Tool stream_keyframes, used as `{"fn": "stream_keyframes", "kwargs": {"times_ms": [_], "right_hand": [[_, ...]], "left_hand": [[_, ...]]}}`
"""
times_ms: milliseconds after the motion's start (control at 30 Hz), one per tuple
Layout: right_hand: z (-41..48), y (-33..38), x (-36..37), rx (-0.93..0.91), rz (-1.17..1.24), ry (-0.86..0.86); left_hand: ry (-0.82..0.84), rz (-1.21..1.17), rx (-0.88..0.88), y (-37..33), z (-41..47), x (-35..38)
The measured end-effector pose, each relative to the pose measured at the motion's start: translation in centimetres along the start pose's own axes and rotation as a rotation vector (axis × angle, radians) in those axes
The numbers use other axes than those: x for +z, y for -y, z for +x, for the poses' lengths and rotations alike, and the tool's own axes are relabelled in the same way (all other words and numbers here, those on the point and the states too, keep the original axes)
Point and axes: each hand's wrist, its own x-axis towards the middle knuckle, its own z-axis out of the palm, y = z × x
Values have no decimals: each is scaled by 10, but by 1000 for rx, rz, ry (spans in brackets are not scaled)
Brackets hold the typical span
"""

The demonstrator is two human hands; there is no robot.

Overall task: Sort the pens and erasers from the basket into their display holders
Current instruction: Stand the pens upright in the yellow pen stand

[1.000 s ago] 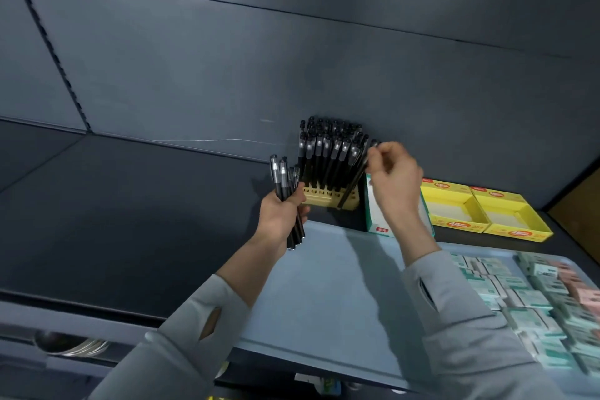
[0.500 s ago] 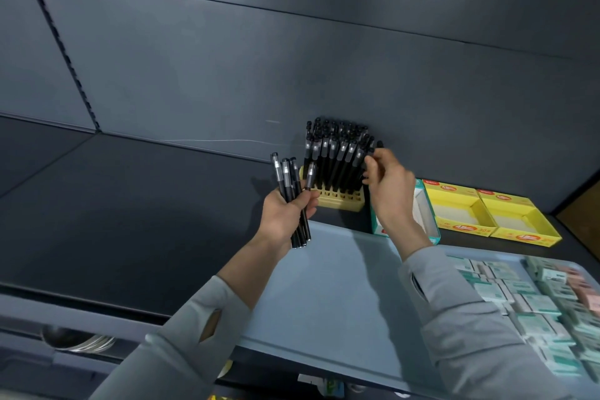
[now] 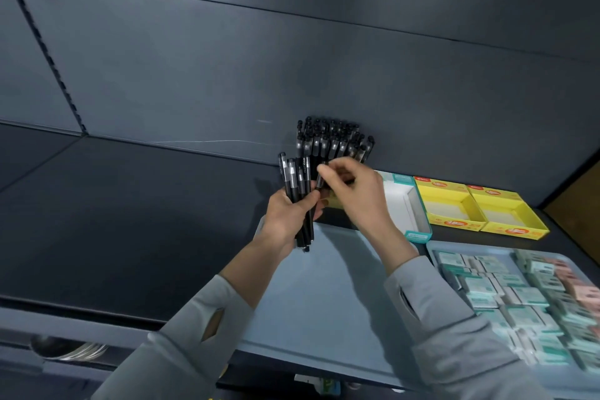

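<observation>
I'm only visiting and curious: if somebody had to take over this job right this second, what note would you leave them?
Left hand: grips a pen bundle, held upright.
Right hand: pinches a single pen at the bundle's edge.
Done: many standing pens pack the holder by the back wall.
Left: slot in the held pens, then move the erasers from the blue basket into the teal box and the yellow boxes, whose floors look bare.
</observation>
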Motion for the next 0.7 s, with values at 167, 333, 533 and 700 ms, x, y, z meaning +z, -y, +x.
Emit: {"fn": "stream_keyframes", "kwargs": {"times_ms": [167, 333, 533, 700], "right_hand": [[1, -12, -1, 72, 5, 15], [13, -18, -26, 185, -7, -99], [29, -19, -52, 71, -215, -311], [34, -23, -46, 12, -263, -350]], "left_hand": [[0, 53, 8, 1, -2, 2], [-61, -12, -48, 2, 0, -7], [-179, -9, -72, 2, 5, -12], [-178, -84, -125, 0, 6, -18]]}}
